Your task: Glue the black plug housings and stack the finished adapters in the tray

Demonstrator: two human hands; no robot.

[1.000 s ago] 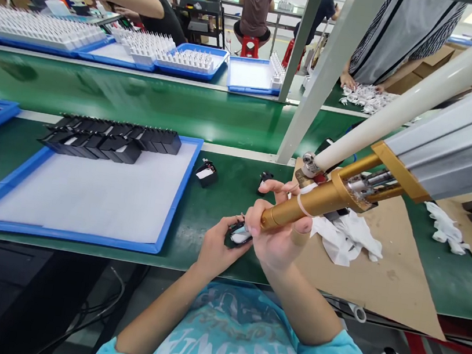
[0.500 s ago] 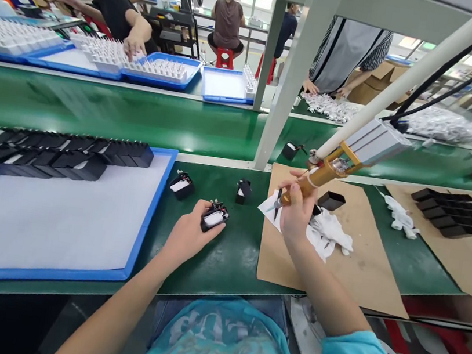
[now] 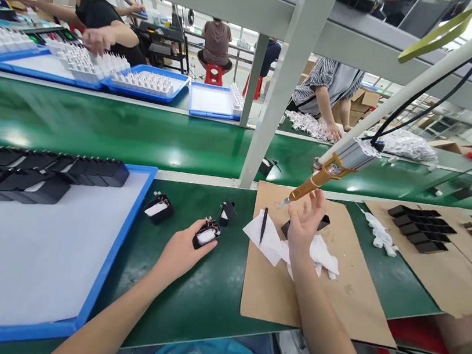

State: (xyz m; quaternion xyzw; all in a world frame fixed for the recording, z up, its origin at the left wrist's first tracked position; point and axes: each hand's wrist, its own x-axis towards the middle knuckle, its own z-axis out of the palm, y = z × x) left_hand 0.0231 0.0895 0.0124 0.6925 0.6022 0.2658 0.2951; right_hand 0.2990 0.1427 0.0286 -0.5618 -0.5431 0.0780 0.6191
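My left hand [image 3: 176, 253] is closed around a small black plastic case [image 3: 207, 234] with a white block and wires inside, just above or on the green bench. Beside it lie two similar black cases, one with a white part [image 3: 158, 208] to the left and a smaller-looking one [image 3: 226, 213] behind. My right hand [image 3: 305, 225] is raised over the cardboard, fingers apart and empty. Close to its fingertips hangs an orange-brown dispensing tool [image 3: 312, 183] with a pale blue nozzle. Partly behind this hand stands an open black case [image 3: 323, 223].
A blue-rimmed tray [image 3: 112, 259] at left holds rows of black cases [image 3: 41, 185]. On the cardboard sheet [image 3: 354, 299] lie white paper [image 3: 270, 246], a black pen-like stick [image 3: 263, 225] and a white glove [image 3: 325, 257]. More open black cases [image 3: 424, 227] sit at right. Co-workers sit or stand across.
My right hand has let go of the dispensing tool and moved slightly below it, fingers spreading. My left hand still holds the black case. The view has tilted upward.
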